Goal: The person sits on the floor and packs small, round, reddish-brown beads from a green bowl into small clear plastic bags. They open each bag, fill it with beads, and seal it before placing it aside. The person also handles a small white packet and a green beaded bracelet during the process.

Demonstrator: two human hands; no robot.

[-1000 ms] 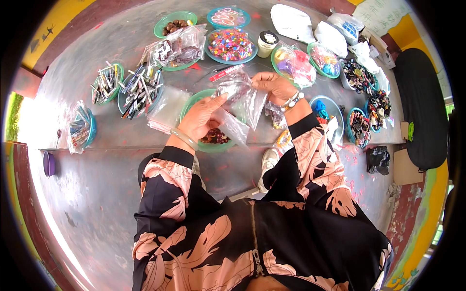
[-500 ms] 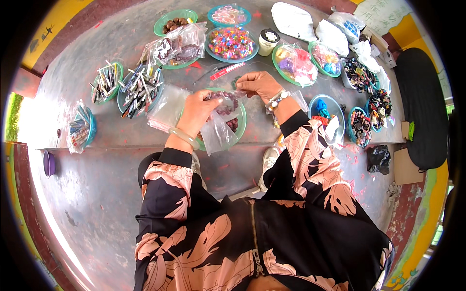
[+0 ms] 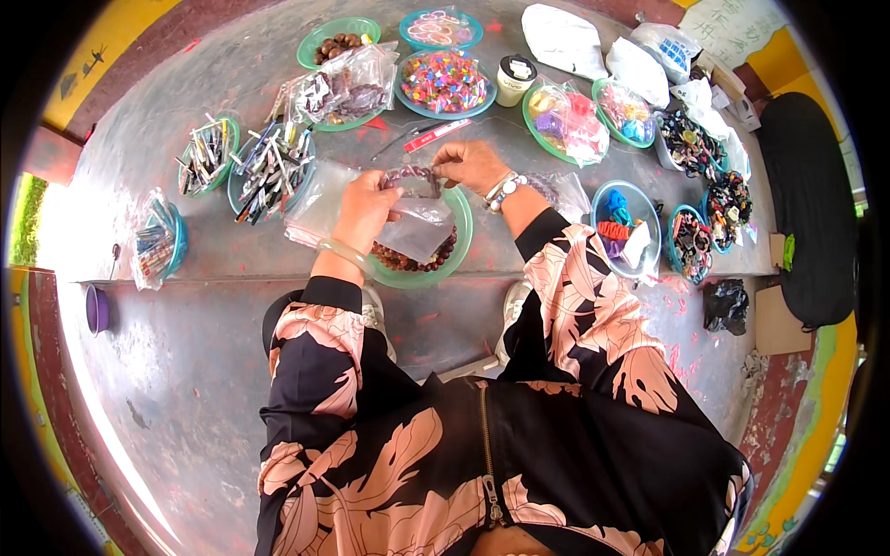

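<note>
Above a pale green basin [image 3: 466,243], a dark purple-brown beaded bracelet [image 3: 414,173] spans the gap between my hands. My left hand [image 3: 367,206] is closed on a small clear plastic bag [image 3: 419,232], and its fingertips touch the bracelet's left side. The bag hangs in front of the basin. With fingers pinched, my right hand [image 3: 473,167] grips the bracelet's right side. Dark red-brown beaded bracelets [image 3: 436,259] lie in the basin, partly covered by the bag and my left hand.
Left of my hands lie flat clear bags [image 3: 315,199] and a basin of pens [image 3: 278,176]. Farther off are basins of colourful pieces [image 3: 447,82] and bagged items [image 3: 567,120], plus a lidded cup [image 3: 513,82]. A blue basin [image 3: 651,222] holds fabric bands. The raised platform's edge [image 3: 222,282] runs before my feet.
My hands have come closer together, the right one moving left. The bracelet now shows as a rounded loop. The bag's lower end has risen, uncovering more bracelets in the basin.
</note>
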